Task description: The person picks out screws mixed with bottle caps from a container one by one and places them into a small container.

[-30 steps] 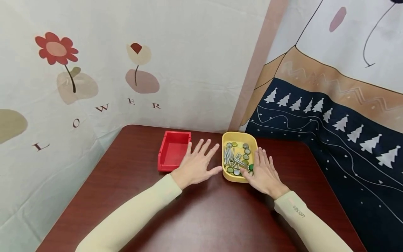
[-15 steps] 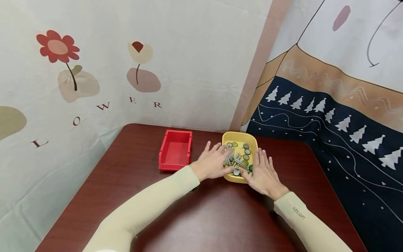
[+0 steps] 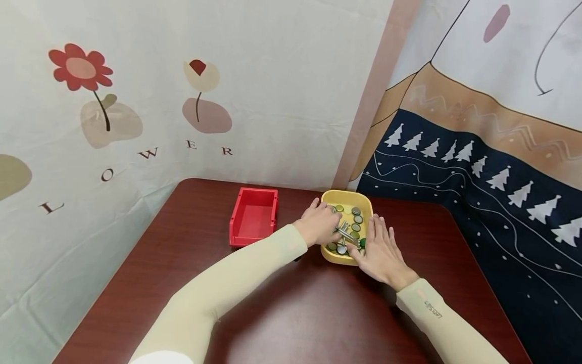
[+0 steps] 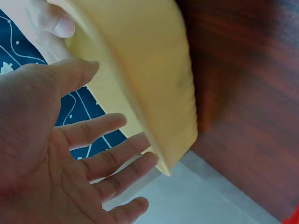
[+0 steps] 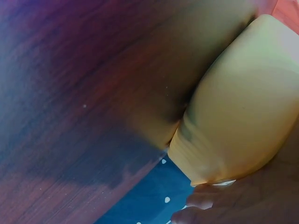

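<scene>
A yellow bin holds several silver, slender screws and several round caps, some green, some grey. My left hand reaches over the bin's left rim, its fingers dipping inside above the screws. In the left wrist view the fingers of that hand are spread and slightly bent beside the bin's wall, with nothing visible between them. My right hand rests along the bin's right rim, fingers straight and thumb over the near right corner. The left fingertips are partly hidden in the head view.
A red bin with nothing in it stands left of the yellow one on the dark red-brown table. Printed cloth hangs behind the table, and a dark blue tree-patterned part hangs along the right.
My left hand has moved right from beside the red bin to over the yellow bin, and its spread fingers have bent down into it. The right hand has stayed at the rim.
</scene>
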`<state>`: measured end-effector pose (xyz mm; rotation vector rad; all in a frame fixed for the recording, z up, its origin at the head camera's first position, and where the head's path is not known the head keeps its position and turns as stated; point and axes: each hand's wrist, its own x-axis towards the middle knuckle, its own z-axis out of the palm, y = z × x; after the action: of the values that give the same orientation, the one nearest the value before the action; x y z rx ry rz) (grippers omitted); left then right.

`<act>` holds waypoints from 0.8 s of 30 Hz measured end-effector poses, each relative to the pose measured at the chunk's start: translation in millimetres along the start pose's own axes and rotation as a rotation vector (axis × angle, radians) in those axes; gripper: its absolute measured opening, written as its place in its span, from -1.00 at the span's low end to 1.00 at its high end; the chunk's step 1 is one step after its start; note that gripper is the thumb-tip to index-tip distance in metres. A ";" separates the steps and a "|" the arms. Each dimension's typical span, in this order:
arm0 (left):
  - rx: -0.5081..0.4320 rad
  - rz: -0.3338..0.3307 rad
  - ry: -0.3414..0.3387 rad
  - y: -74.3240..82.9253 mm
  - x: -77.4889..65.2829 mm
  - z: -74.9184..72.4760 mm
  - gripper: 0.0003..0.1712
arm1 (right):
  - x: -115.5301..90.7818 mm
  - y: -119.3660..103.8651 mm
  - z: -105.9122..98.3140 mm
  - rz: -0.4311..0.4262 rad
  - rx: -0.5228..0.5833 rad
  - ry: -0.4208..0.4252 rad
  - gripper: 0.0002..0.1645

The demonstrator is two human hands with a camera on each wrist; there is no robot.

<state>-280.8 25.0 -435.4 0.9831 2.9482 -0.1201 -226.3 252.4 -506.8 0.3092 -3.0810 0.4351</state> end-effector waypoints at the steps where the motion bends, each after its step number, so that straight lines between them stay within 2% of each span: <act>1: 0.003 0.001 -0.006 1.7 2.6 -2.5 -0.39 | 0.0 0.3 0.0 0.001 -0.003 0.002 0.38; 5: 0.030 -0.002 -0.052 10.8 14.2 -9.3 -0.53 | -0.7 0.5 -0.6 0.001 -0.008 0.004 0.38; 9: 0.087 -0.019 -0.141 22.5 24.6 -13.7 -0.62 | -2.1 -0.9 -1.2 0.001 -0.008 0.005 0.38; 13: 0.156 -0.052 -0.247 35.9 34.9 -16.6 -0.58 | -3.0 -0.9 0.1 -0.005 -0.013 0.017 0.35; 16: 0.181 -0.067 -0.298 43.5 41.1 -20.5 -0.51 | -2.8 -1.2 1.3 -0.007 -0.018 0.019 0.34; 20: 0.171 -0.061 -0.319 50.8 47.5 -26.7 -0.41 | -2.3 -0.8 1.5 -0.003 -0.006 0.008 0.34; 24: 0.160 -0.020 -0.295 55.8 52.9 -28.1 -0.42 | -2.0 0.4 0.9 -0.003 0.009 0.005 0.33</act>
<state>-289.8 103.5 -413.9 0.8661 2.7099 -0.4660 -224.4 252.9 -507.9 0.3124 -3.0742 0.4492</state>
